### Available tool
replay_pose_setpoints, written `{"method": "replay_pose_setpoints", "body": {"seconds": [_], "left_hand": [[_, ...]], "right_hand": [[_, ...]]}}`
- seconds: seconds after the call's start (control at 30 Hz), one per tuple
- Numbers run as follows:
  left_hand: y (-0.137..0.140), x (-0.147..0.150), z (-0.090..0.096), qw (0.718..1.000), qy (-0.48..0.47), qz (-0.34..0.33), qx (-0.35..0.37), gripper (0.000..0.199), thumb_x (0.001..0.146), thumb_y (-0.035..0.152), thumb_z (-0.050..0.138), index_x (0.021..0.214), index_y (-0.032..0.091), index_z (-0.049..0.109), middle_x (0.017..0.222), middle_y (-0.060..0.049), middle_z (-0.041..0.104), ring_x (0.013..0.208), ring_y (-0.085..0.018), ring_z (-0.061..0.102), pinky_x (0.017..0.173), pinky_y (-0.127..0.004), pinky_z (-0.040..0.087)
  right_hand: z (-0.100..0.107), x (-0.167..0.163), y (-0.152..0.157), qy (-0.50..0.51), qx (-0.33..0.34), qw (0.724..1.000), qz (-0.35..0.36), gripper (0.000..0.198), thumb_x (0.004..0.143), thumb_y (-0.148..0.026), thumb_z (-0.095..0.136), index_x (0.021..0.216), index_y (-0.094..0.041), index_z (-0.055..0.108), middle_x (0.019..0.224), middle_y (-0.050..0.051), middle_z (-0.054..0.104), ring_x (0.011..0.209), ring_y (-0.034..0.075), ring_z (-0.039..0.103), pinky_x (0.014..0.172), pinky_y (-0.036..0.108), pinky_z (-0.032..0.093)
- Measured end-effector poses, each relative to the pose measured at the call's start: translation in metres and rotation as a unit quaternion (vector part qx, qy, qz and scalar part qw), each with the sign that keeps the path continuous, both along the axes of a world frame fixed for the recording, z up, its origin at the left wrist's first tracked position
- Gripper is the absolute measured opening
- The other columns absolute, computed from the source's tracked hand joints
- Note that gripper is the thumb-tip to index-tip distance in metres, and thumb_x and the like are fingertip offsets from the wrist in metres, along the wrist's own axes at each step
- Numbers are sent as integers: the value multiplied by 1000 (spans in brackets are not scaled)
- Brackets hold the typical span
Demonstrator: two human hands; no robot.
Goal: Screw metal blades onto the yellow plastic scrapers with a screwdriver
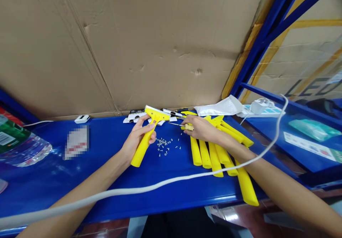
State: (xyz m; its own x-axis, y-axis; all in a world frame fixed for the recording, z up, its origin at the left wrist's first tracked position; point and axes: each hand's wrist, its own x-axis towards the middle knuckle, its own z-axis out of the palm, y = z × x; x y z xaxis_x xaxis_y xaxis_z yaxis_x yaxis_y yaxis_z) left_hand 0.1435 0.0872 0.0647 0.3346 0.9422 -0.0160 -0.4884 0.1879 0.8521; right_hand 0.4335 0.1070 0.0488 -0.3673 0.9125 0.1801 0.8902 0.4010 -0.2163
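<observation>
Behind a white cable [160,185], your left grip [141,132] clasped a yellow scraper [143,144], your right grip [202,127] a screwdriver [189,127].

Yellow handles [214,156] lay heaped on the blue surface [112,135] beneath your right forearm [280,184]; loose screws [161,143] lay scattered between both grips; the screwdriver's tip was near the scraper's head; cardboard [160,53] stood behind.

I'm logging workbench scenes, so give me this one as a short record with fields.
Left hand: grips a yellow scraper-like tool, head end up
Right hand: holds a screwdriver, tip towards the yellow tool
Loose parts: small metal pieces scattered on the blue tabletop
Right side: pile of yellow handles
Foreground: white cable
Far left: plastic bottle
</observation>
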Motion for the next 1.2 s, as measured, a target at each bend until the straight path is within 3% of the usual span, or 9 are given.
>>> {"method": "replay_pose_setpoints", "body": {"seconds": [0.23, 0.37, 0.57, 0.7, 0.87, 1.0, 1.2], "left_hand": [[3, -2, 1, 1000, 13, 6, 17, 61, 75, 18, 91, 124, 25, 55, 103, -1, 68, 55, -7, 61, 46, -20, 45], [5, -3, -3, 999, 35, -7, 27, 57, 78, 19, 90, 124, 25, 57, 99, 0, 67, 55, -8, 63, 46, -20, 46], [8, -3, -7, 999, 33, -17, 31, 63, 76, 19, 91, 128, 24, 55, 99, -1, 68, 55, -9, 64, 46, -21, 46], [8, -3, -6, 998, 46, -13, 30, 65, 75, 21, 92, 129, 23, 55, 96, -2, 69, 53, -11, 63, 46, -22, 45], [9, -4, -6, 1000, 21, -15, 13, 64, 74, 18, 92, 127, 25, 57, 98, -1, 69, 52, -8, 61, 46, -22, 44], [7, -6, -4, 999, -29, -34, -3, 58, 75, 12, 89, 121, 25, 58, 100, 1, 68, 50, -5, 57, 46, -19, 43], [4, -9, -1, 996, -64, -62, -12, 52, 77, 10, 84, 118, 27, 58, 110, 0, 68, 47, -1, 51, 46, -18, 43]], "right_hand": [[12, 3, 25, -65, -71, 995, 16, 48, 90, -48, 78, 128, -20, 74, 132, 15, 74, 121, 37, 70, 96, 46, 54], [25, 5, 33, -103, -102, 989, 16, 40, 85, -41, 79, 118, -19, 76, 119, 14, 76, 108, 35, 71, 82, 40, 52], [39, 0, 30, -140, -103, 985, 10, 38, 87, -37, 75, 120, -20, 75, 115, 14, 75, 103, 33, 70, 77, 38, 48], [38, 0, 35, -161, -103, 982, 10, 33, 89, -43, 74, 112, -19, 76, 109, 16, 75, 106, 36, 70, 77, 38, 48], [31, 2, 48, -147, -119, 980, 57, 17, 92, -37, 72, 100, -23, 77, 105, 10, 77, 96, 29, 72, 73, 34, 45], [30, 3, 48, -120, -102, 984, 90, 14, 95, -32, 69, 99, -20, 75, 103, 11, 77, 94, 29, 72, 76, 35, 46], [27, 5, 37, -35, -33, 994, 96, 25, 106, -38, 56, 110, -19, 71, 124, 15, 73, 108, 29, 70, 95, 40, 50]]}}
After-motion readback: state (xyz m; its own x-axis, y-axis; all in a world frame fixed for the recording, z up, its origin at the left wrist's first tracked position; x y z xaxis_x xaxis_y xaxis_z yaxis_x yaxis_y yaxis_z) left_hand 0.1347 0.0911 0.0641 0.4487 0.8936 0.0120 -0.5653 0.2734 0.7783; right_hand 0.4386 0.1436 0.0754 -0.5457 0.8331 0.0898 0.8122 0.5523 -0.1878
